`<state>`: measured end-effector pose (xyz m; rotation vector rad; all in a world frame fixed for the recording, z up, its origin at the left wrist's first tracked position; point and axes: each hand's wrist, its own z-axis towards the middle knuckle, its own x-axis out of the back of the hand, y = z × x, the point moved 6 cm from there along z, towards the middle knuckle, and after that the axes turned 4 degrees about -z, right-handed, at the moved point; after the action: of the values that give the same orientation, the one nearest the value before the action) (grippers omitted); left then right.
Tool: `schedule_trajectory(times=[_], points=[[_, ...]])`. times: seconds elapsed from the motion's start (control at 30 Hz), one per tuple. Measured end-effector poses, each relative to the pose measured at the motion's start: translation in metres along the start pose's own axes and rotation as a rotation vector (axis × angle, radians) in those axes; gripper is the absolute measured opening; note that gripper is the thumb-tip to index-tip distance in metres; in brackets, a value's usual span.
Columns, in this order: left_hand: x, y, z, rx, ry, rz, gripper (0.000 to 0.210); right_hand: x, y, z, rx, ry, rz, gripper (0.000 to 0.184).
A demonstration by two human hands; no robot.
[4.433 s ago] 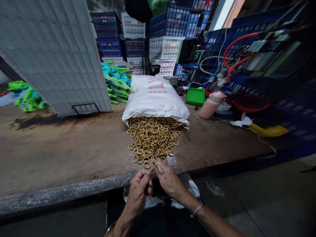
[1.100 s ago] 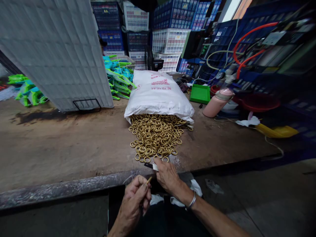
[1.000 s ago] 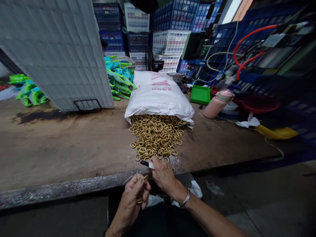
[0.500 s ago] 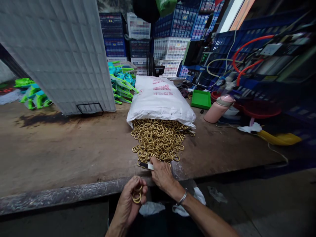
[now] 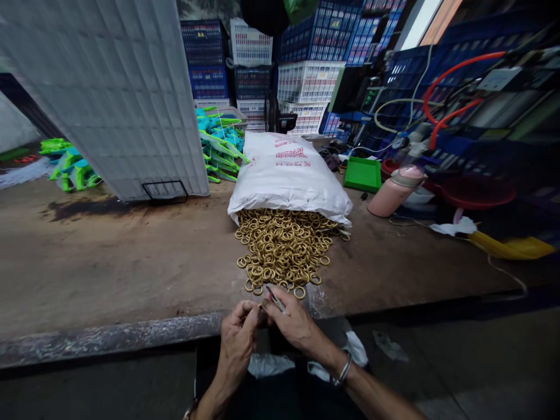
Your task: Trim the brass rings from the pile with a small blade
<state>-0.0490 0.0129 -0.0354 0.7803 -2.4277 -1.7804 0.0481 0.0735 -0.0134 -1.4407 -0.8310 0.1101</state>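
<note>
My left hand (image 5: 238,338) is closed in a pinch in front of the table's edge, with the gold-coloured rings it holds almost wholly hidden by the fingers. Beside it, fingertips nearly meeting, my right hand (image 5: 297,326) grips a small knife-like tool (image 5: 275,298) with a thin dark and silver end pointing up and left. Just beyond both hands lies a pile of gold-coloured rings (image 5: 284,251), spilling from the mouth of a white woven sack (image 5: 291,175) with red print. A few loose rings lie at the pile's near edge.
A tall grey ribbed panel (image 5: 144,105) stands at left, with green and blue plastic parts (image 5: 219,146) behind it. To the right are a green tray (image 5: 363,174), a pink bottle (image 5: 394,192) and a red bowl (image 5: 476,195). Stacked crates (image 5: 310,81) fill the back.
My right hand has drawn back from the pile's edge toward my left hand, turning the tool upward. My left hand has rotated and risen slightly, hiding the rings that showed in it before.
</note>
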Motion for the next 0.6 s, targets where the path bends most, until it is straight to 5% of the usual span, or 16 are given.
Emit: schedule_trajectory(times=[0.1, 0.33, 0.6], points=[[-0.001, 0.0, -0.001, -0.017, -0.024, 0.057, 0.031, 0.002, 0.003, 0.001, -0.018, 0.039, -0.045, 0.018], [-0.014, -0.015, -0.005, 0.189, -0.191, -0.162, 0.03, 0.004, 0.008, -0.001, -0.023, 0.054, -0.017, 0.017], [-0.018, -0.012, -0.007, 0.175, -0.181, -0.269, 0.029, 0.012, 0.008, -0.001, -0.044, 0.063, 0.041, 0.022]])
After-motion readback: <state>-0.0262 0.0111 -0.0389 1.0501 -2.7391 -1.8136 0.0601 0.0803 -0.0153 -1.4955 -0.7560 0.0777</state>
